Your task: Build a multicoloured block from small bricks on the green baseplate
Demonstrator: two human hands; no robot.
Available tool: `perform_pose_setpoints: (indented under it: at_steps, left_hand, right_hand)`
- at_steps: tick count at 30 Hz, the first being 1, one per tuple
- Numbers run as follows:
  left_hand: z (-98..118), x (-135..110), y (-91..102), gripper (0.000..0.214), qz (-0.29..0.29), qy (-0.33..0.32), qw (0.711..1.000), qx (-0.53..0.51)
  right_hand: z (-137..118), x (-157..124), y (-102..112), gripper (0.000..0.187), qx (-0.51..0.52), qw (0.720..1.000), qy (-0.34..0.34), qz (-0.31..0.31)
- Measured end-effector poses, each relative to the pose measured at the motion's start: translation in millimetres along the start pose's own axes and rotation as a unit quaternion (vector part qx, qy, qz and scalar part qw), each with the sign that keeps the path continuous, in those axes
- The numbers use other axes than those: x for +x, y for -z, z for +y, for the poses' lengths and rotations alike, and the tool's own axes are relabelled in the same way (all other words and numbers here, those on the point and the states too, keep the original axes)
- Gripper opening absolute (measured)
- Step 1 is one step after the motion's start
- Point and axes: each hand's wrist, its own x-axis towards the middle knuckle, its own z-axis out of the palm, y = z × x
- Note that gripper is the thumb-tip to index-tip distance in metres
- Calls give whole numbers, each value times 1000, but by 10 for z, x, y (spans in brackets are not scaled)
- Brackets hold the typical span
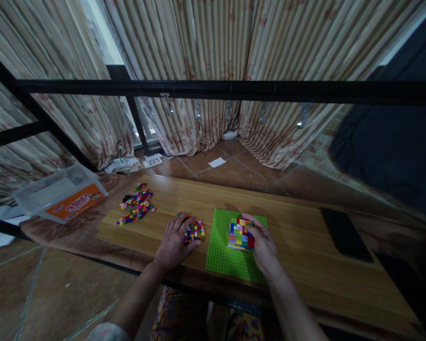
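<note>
A block built of small multicoloured toy bricks [240, 233] stands on a green studded baseplate [220, 255]. My right hand [264, 239] is closed around the block's right side, with fingertips at its far right corner; whether a single loose brick is under them is hidden. To the left of the baseplate, my left hand [177, 241] lies palm down, fingers and thumb apart, at a small pile of loose bricks [198, 229]. It covers part of that pile.
A larger spread of loose bricks [137, 204] lies at the left end of the wooden table [184, 194]. Beyond it sits a clear plastic box [62, 194] with an orange label. A dark flat object [345, 234] rests on the table's right. Black metal rails [213, 90] cross behind.
</note>
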Motion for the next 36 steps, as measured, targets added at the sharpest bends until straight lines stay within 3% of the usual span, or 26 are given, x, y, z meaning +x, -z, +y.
perform_pose_setpoints:
  at_steps: [5,10,15,17,20,23,29,36]
  left_hand:
    - [11,4,8,61,1,3,1000,-10]
    - [27,-11,27,62,-7,13,1000,-23]
    - [43,-30,51,59,-1,21,999,-46]
    - [42,-34,59,56,4,23,998,-60]
    - [19,-45,51,53,24,39,995,-83]
    - [-29,-62,5,48,75,75,989,-101]
    - [-99,-99,-111,42,181,147,967,-99]
    - [-84,-113,-135,42,186,162,964,-97]
  right_hand:
    - [6,4,60,40,0,1000,15,-9]
    - [-90,-22,109,39,-9,994,100,43]
    - [-353,-409,-141,33,-110,964,213,111]
    - [-365,-624,-299,30,-164,958,223,81]
    - [-184,-839,-502,23,-257,936,239,-23]
    - [145,-864,-613,22,-344,901,247,-97]
    - [567,-684,-674,23,-446,855,247,-91]
    - [559,-449,-759,24,-543,798,255,-60]
